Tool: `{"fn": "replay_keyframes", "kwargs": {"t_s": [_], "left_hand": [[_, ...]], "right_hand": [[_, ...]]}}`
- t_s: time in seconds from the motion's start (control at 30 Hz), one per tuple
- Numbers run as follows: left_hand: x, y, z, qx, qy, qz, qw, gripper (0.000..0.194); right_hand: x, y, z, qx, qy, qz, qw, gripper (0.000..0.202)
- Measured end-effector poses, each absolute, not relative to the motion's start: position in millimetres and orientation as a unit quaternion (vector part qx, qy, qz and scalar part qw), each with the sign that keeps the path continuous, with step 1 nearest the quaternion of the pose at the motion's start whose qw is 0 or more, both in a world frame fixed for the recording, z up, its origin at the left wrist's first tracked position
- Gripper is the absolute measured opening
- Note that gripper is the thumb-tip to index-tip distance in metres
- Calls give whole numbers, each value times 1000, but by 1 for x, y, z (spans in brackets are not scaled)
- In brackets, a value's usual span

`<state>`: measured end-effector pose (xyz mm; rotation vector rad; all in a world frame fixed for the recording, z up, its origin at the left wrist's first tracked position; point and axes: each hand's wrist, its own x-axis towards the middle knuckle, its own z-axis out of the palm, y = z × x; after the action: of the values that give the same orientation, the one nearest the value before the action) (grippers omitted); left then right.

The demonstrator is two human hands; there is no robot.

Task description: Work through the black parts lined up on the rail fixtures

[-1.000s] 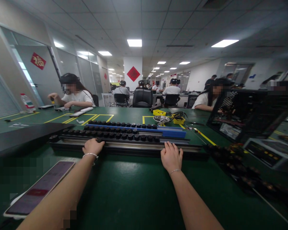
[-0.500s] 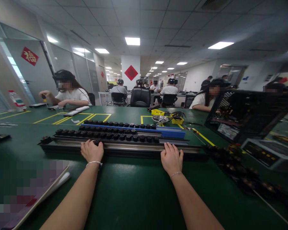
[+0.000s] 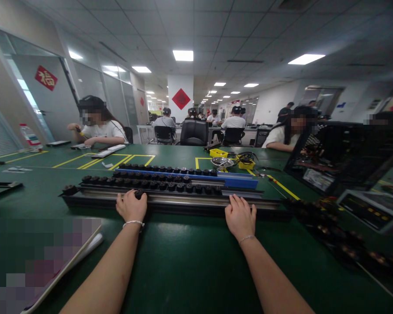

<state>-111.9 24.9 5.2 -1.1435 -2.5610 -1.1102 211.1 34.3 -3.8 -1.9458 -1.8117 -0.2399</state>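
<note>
Left hand point(image 3: 131, 206), left of frame centre, has a small black part point(image 3: 138, 194) between thumb and index, at the long black rail point(image 3: 190, 199) — rail spans mid-frame. Right hand point(image 3: 240, 218), right of centre, fingers on the same rail — can't tell if gripping. Blue rail point(image 3: 240, 180) lies behind.
</note>
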Motion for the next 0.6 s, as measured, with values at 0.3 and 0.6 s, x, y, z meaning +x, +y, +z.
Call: {"fn": "replay_keyframes", "kwargs": {"t_s": [0.3, 0.6], "left_hand": [[-114, 24, 1, -387, -844, -368, 59, 49], [-117, 25, -1, -397, -844, -357, 53, 52]], "right_hand": [[211, 35, -5, -704, -660, -90, 246, 48], [211, 35, -4, -709, -658, -81, 239, 49]]}}
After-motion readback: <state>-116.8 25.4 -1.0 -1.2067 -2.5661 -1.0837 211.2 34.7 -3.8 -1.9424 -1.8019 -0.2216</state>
